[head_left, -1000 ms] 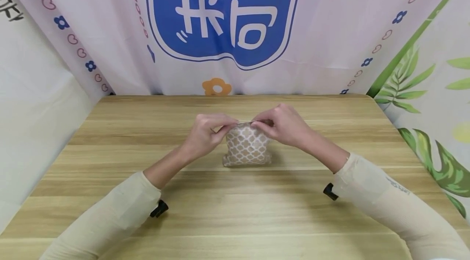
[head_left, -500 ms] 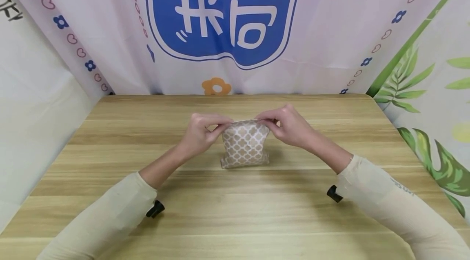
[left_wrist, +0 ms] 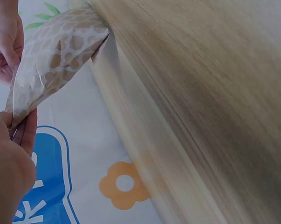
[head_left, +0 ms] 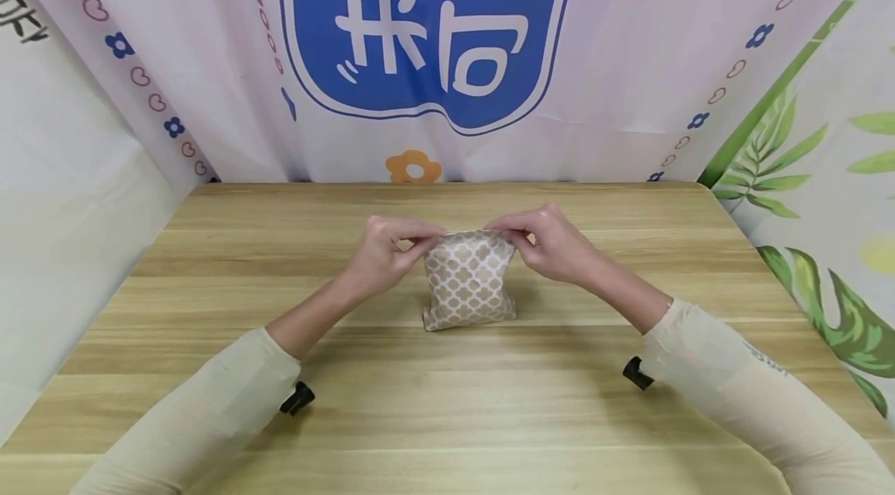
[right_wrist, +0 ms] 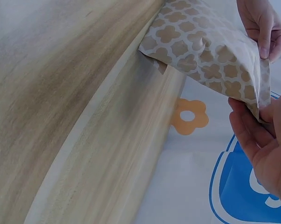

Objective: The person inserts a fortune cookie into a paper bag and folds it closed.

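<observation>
A small tan bag (head_left: 470, 281) with a white lattice print stands near the middle of the wooden table, its top edge held up by both hands. My left hand (head_left: 388, 258) pinches the top left corner between thumb and fingers. At the top right corner, my right hand (head_left: 545, 242) pinches in the same way. In the left wrist view the bag (left_wrist: 61, 51) bulges in the middle and narrows toward the fingers. A folded strip along the bag's (right_wrist: 215, 56) top edge shows between the two hands in the right wrist view. What is inside is hidden.
The wooden table (head_left: 447, 402) spreads around the bag on all sides. Behind it hangs a printed cloth (head_left: 629, 91) with a blue sign and an orange flower. A black wrist mount (head_left: 299, 398) sits under the left sleeve, another mount (head_left: 638, 373) under the right.
The hands have moved slightly apart along the top edge, spreading it wider. The bag's lower edge has shifted a little toward the person. Both hands keep their pinch.
</observation>
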Available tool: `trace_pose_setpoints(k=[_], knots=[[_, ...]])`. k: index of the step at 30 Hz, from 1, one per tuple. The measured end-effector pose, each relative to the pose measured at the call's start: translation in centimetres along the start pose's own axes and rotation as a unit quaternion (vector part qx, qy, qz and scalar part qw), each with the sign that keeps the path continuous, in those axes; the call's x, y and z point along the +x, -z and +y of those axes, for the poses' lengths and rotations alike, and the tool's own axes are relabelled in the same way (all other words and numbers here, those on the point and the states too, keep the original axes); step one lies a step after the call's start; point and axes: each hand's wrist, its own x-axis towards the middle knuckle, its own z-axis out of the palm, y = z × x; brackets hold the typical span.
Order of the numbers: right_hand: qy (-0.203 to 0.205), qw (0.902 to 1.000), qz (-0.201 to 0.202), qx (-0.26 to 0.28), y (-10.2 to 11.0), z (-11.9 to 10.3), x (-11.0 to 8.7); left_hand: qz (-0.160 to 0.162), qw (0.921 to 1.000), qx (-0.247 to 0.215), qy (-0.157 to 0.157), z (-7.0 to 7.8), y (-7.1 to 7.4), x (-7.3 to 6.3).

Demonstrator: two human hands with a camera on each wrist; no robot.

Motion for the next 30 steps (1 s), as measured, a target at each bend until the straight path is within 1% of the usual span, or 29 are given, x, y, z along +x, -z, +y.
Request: trace_pose_setpoints(k=[3, 8, 11, 14, 18, 23, 27, 30], knots=[[-0.004, 1.0000, 0.002, -0.007, -0.1, 0.0, 0.0, -0.006, 0.9997, -0.002, 0.025, 0.1, 0.0, 0.0], [-0.018, 0.9998, 0.005, -0.007, -0.2, 0.0, 0.1, -0.013, 0.9966, -0.002, 0.081, 0.2, 0.1, 0.2], [-0.020, 0.9998, 0.008, -0.006, -0.2, 0.0, 0.1, -0.018, 0.9950, -0.002, 0.098, 0.2, 0.3, 0.2], [-0.020, 0.9997, 0.009, -0.008, -0.3, 0.0, 0.2, -0.025, 0.9949, 0.001, 0.098, 0.3, 0.4, 0.3], [-0.017, 0.9997, 0.010, -0.015, -0.3, 0.0, 0.2, -0.034, 0.9958, 0.012, 0.084, 0.4, 0.5, 0.4], [-0.011, 0.9994, 0.016, -0.029, -0.3, 0.0, 0.5, -0.032, 0.9958, 0.011, 0.085, 0.4, 0.4, 0.5], [-0.026, 0.9992, 0.002, -0.031, -0.5, -0.3, 0.9, -0.027, 0.9960, 0.008, 0.085, 0.5, 0.2, 0.6], [-0.032, 0.9990, -0.013, -0.030, -0.7, -0.7, 1.5, -0.024, 0.9968, 0.012, 0.075, 0.6, 0.1, 0.7]])
